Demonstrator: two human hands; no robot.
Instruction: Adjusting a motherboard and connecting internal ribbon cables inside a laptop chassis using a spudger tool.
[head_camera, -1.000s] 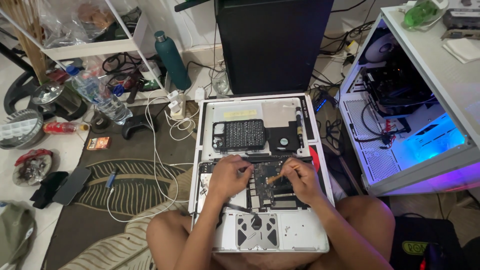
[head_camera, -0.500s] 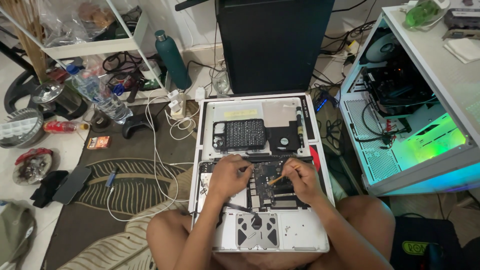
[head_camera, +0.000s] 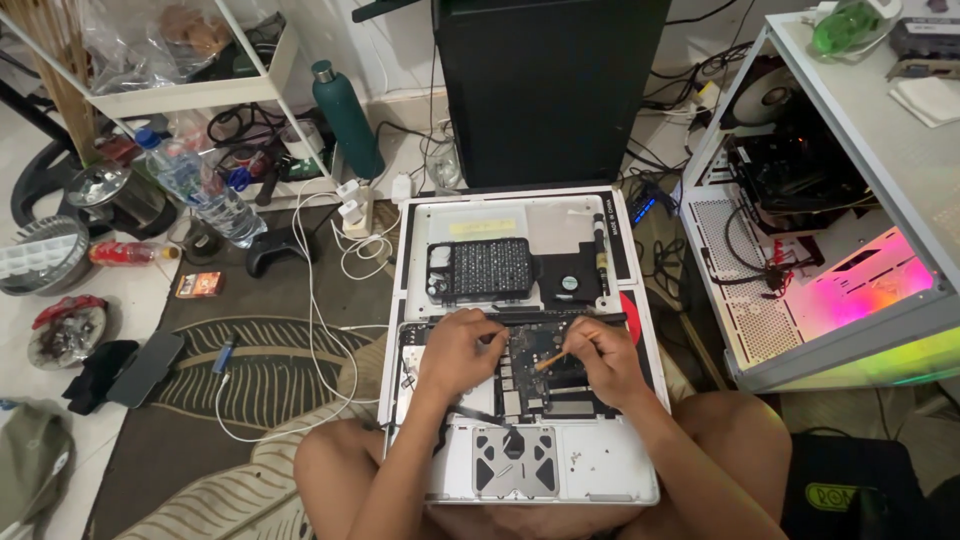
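Note:
An opened silver laptop (head_camera: 600, 470) lies bottom-up across my lap, its circuit board (head_camera: 525, 370) exposed. My left hand (head_camera: 458, 348) rests fingers-down on the board's left part, touching it near the top edge. My right hand (head_camera: 600, 358) grips a thin orange-tipped tool (head_camera: 549, 360) whose tip points left onto the board. The laptop's removed bottom cover (head_camera: 520, 215) lies just beyond, carrying a black screwdriver bit case (head_camera: 483, 268), a small fan (head_camera: 570, 283) and a black screwdriver (head_camera: 600, 245).
A tall black computer case (head_camera: 550, 85) stands behind the cover. An open lit desktop tower (head_camera: 800, 230) lies on the right. A green bottle (head_camera: 348, 118), white chargers and cables (head_camera: 345, 250), a plastic water bottle (head_camera: 200, 190) and a game controller (head_camera: 275, 250) sit left on the rug.
Both hands stay on the board with only slight finger movement. The light inside the tower on the right has shifted from blue through green to pink.

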